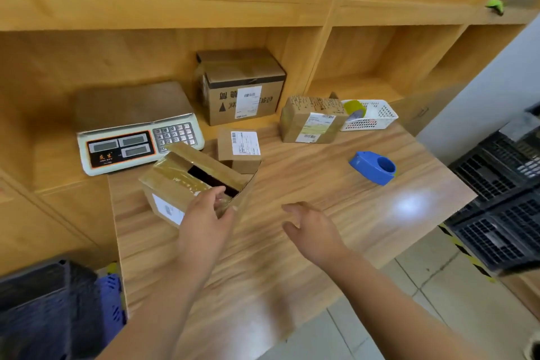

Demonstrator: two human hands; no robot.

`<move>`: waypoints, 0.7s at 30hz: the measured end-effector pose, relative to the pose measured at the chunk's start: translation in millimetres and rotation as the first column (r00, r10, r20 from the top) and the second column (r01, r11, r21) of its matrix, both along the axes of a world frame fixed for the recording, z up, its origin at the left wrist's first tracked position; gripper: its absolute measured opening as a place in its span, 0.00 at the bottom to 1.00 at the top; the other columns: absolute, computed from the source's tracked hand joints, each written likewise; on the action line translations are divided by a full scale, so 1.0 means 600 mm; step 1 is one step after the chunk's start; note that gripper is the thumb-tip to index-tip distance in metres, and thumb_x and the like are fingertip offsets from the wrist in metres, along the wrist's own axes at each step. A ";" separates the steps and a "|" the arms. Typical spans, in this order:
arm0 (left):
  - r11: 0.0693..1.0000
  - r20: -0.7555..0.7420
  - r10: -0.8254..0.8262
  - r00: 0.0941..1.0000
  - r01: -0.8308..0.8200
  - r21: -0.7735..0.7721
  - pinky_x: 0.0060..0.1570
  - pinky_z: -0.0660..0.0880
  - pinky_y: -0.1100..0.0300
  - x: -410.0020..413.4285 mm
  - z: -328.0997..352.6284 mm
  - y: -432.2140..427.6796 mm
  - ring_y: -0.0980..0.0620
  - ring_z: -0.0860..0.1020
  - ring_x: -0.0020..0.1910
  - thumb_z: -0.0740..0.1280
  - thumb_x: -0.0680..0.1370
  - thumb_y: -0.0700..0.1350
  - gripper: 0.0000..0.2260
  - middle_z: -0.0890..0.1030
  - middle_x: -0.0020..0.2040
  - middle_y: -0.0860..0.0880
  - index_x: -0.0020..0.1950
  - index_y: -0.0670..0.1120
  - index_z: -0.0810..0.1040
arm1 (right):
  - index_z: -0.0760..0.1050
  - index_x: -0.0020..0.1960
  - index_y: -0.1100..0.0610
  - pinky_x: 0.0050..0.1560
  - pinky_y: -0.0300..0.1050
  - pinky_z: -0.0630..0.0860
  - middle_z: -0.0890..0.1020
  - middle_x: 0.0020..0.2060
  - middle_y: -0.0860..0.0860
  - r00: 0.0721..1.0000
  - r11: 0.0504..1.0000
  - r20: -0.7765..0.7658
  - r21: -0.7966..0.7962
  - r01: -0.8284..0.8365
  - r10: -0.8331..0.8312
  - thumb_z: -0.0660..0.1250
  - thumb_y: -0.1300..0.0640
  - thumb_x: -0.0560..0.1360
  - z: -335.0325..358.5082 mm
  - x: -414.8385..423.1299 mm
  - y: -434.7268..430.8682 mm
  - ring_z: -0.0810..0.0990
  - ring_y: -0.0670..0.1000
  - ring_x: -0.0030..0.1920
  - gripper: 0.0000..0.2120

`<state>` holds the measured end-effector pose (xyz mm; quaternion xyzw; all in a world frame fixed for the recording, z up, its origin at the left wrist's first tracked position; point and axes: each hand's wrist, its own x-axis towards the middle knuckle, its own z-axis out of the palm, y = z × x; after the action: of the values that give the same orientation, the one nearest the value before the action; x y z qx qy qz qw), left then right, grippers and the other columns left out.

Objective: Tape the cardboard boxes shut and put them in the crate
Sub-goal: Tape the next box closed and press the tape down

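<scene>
The left hand [204,213] has its grip closed on the open brown cardboard box [172,181]: thumb on top, fingers curled round the edge of the box's near right flap, though motion blur hides the exact contact. The box lies tilted near the left edge of the wood-grain surface [292,272], its tape-covered top flaps standing apart over a dark interior. The right hand [312,228] hovers over the middle of the surface with its grip spread, fingers relaxed and touching nothing. Just beyond the open box sits a small brown cardboard box with a white label [239,149]. A white electronic weighing scale [137,143] stands at the far left corner. A medium taped brown cardboard box [309,123] stands at the far edge, touching a white plastic mesh basket [380,117] at the far right corner; the basket holds a yellowish roll of tape [355,109]. A blue plastic tape dispenser [374,168] lies near the right edge. A large brown cardboard box [242,88] stands in the shelf recess behind the far edge. Stacked black plastic crates [496,213] stand beyond the right edge.
</scene>
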<state>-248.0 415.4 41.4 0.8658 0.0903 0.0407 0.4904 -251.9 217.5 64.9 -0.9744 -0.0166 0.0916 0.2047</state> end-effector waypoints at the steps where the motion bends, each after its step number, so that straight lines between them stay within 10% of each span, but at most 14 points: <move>1: 1.000 -0.003 0.010 1.000 -0.010 0.008 0.53 0.71 0.61 0.003 0.000 -0.002 0.58 0.75 0.53 0.69 0.74 0.46 0.19 0.77 0.57 0.56 0.65 0.50 0.74 | 0.70 0.69 0.51 0.60 0.43 0.70 0.74 0.65 0.48 1.000 1.000 0.004 0.008 -0.011 0.011 0.62 0.54 0.78 0.000 0.010 0.000 0.73 0.51 0.63 0.20; 9: 0.986 -0.040 0.138 0.990 -0.134 0.100 0.41 0.72 0.60 0.018 0.018 -0.049 0.56 0.76 0.44 0.67 0.76 0.42 0.06 0.77 0.41 0.61 0.49 0.51 0.81 | 0.66 0.73 0.51 0.61 0.42 0.69 0.72 0.67 0.49 0.987 0.983 0.052 0.103 -0.155 0.151 0.62 0.55 0.78 0.000 0.097 -0.009 0.72 0.49 0.64 0.23; 21: 0.891 -0.054 0.432 0.900 -0.417 0.178 0.40 0.67 0.66 0.054 0.032 -0.208 0.59 0.75 0.44 0.68 0.76 0.45 0.08 0.81 0.47 0.58 0.53 0.51 0.83 | 0.67 0.72 0.52 0.60 0.42 0.69 0.73 0.66 0.51 0.895 0.887 0.061 0.119 -0.446 0.442 0.62 0.54 0.78 -0.011 0.209 -0.108 0.72 0.51 0.63 0.22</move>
<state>-215.6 290.9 60.8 0.8631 0.2960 0.1141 0.3929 -126.3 152.8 58.5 -0.9307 -0.2480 0.1192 0.2409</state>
